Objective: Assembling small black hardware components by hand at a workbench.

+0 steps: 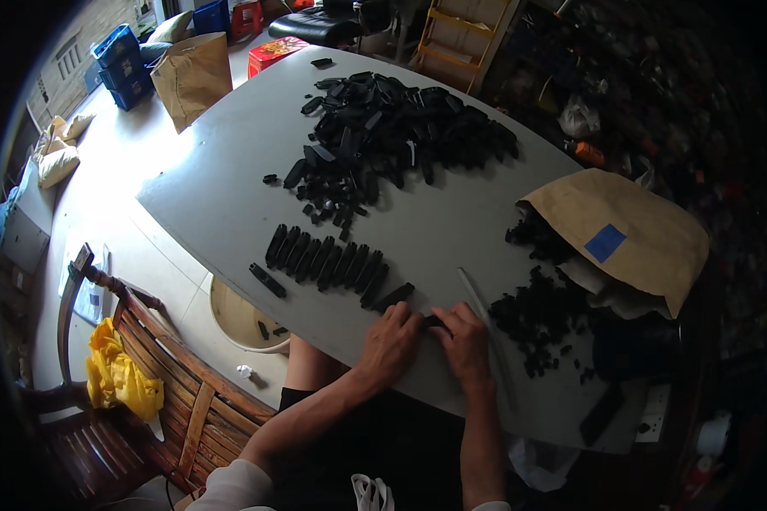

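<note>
A small, dark, narrow piece (435, 322) lies between the two grips, low over the pale grey bench (452, 226); left hand (390, 342) and right hand (463, 341) pinch it from opposite sides. An elongated black piece (395, 295) sits just beyond the left fingers, right of a row of oblong black pieces (326, 261).

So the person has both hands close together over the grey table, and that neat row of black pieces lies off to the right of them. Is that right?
Not quite: the head view shows the row of black pieces to the left of the hands, not the right. The left hand and right hand are close together over the grey table.
</note>
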The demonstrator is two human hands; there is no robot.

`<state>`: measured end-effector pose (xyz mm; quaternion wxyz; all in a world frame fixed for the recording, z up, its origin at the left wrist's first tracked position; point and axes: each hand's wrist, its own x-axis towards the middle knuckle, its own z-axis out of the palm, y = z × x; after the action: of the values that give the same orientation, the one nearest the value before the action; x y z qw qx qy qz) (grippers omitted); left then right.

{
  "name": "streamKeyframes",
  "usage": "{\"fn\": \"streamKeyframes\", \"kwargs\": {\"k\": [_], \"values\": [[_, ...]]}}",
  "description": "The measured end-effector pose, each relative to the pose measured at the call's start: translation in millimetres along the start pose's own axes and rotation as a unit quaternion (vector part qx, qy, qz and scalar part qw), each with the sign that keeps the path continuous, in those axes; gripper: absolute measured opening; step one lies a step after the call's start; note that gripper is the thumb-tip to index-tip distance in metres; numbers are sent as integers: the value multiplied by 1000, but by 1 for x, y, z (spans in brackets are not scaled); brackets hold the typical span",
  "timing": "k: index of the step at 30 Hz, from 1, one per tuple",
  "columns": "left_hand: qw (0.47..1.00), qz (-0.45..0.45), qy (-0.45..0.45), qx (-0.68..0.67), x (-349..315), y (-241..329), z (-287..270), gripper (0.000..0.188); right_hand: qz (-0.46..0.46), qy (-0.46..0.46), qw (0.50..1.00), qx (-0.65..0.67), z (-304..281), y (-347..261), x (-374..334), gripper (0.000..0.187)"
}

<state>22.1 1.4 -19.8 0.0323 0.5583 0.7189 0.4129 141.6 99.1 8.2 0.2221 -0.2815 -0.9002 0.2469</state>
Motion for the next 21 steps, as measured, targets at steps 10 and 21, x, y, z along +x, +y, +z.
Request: {"fn": "streamKeyframes", "kwargs": {"k": [10,21], "values": [[1000,3,6,-12,-1,9,-11,20,-63,15,998,-10,-6,-3,-6,34],[876,-263,-164,-371,4,18,-40,12,-153,10,983,-99,-13,-25,-24,22]]}}
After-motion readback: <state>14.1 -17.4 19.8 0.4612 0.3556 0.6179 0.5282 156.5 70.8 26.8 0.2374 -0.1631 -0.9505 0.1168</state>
